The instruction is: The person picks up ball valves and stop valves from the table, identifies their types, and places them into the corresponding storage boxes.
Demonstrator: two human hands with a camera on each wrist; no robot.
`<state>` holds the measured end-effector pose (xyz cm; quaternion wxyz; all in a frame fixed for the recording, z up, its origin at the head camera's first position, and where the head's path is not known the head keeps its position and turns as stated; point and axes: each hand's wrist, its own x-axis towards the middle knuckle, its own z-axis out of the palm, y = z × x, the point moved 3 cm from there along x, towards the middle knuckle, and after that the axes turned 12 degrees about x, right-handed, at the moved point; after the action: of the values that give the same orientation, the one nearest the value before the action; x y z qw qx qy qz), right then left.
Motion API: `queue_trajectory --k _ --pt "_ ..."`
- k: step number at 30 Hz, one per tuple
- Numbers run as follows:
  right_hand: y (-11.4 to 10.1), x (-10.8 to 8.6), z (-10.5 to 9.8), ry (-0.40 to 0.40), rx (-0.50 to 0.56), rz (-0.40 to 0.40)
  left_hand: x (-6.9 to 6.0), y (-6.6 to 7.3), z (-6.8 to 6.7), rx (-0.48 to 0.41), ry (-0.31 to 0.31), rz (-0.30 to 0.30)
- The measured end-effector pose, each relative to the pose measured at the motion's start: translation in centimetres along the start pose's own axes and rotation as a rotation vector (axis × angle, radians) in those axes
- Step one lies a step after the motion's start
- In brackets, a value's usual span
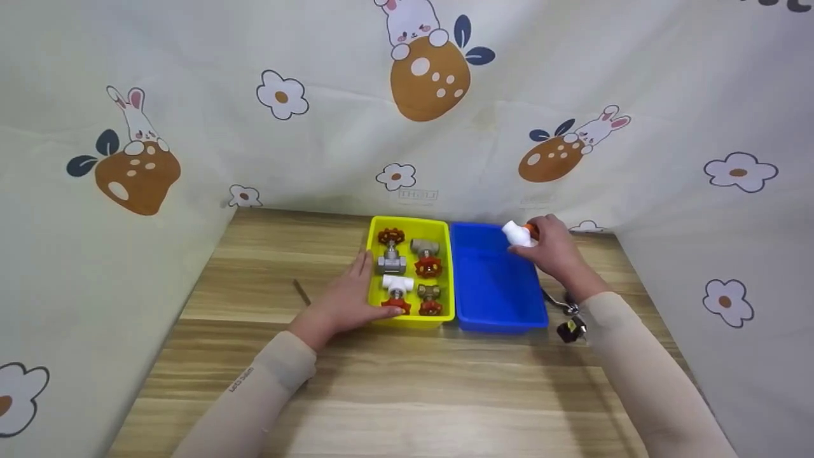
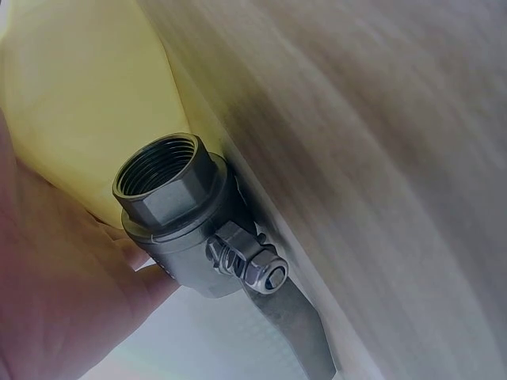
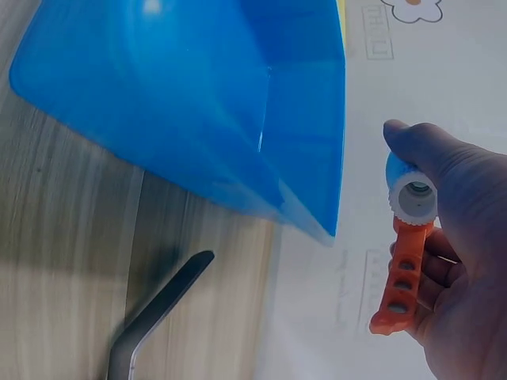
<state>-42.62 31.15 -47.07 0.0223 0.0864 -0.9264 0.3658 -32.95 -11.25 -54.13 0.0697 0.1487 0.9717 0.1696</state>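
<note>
My right hand [image 1: 558, 251] holds a white plastic ball valve [image 1: 519, 234] with an orange lever above the back right of the blue bin [image 1: 499, 324]. In the right wrist view that orange lever [image 3: 402, 281] hangs down beside my fingers. My left hand [image 1: 346, 296] rests against the yellow bin [image 1: 413, 322], its fingers along the left wall and its thumb over the front rim. Inside that bin lie several wheel-handled valves, one of them white [image 1: 398, 285]. Close to my left hand a metal ball valve [image 2: 186, 222] lies on the table beside the yellow wall.
Right of the blue bin lie a metal lever handle [image 1: 556, 301] and a black valve part with a yellow label [image 1: 571, 329]. Both bins stand side by side on the wood-grain table [image 1: 407, 394]. A patterned cloth [image 1: 331, 146] hangs behind and at the sides.
</note>
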Motion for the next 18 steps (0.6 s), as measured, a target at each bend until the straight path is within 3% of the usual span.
queue_trajectory --k 9,18 --pt "-1.0 0.4 0.8 -0.016 -0.030 -0.031 -0.1 0.0 -0.1 0.009 0.025 0.033" --pt "-2.0 0.7 1.6 -0.060 -0.045 -0.019 0.1 -0.3 0.1 0.028 0.018 0.017"
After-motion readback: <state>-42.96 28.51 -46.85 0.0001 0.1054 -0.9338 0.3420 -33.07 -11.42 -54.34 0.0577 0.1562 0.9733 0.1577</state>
